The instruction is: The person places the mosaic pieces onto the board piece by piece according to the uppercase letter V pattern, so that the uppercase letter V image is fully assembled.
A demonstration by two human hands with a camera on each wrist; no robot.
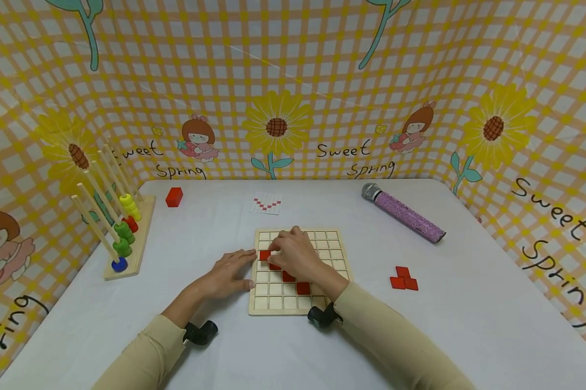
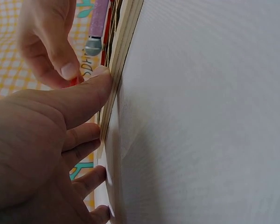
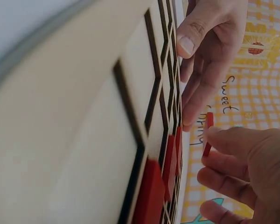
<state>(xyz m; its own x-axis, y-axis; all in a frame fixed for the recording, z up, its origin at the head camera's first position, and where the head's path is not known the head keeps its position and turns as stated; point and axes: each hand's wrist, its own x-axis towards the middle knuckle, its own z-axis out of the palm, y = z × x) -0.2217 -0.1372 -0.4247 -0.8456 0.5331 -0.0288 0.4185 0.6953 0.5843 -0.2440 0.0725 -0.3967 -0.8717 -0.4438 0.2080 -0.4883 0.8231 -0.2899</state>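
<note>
A wooden grid board [image 1: 329,236] lies flat on the table. Three red square tiles sit in its cells on a diagonal, among them one at the lower right end [image 1: 303,288]. Above the board's left part, my right hand [image 1: 300,258] pinches another red square tile [image 3: 208,134] between thumb and fingers. That tile is held on edge, apart from the board, in the right wrist view. At the board's left edge rests my left hand [image 1: 223,276], its thumb and extended fingers touching the rim, as the left wrist view [image 2: 79,105] also shows.
Three loose red tiles [image 1: 404,279] lie right of the board. Behind it is a pattern card [image 1: 266,203]. A purple glittery microphone [image 1: 405,214] lies back right. A wooden peg stand with coloured beads [image 1: 145,222] and a red block [image 1: 174,197] are at the left.
</note>
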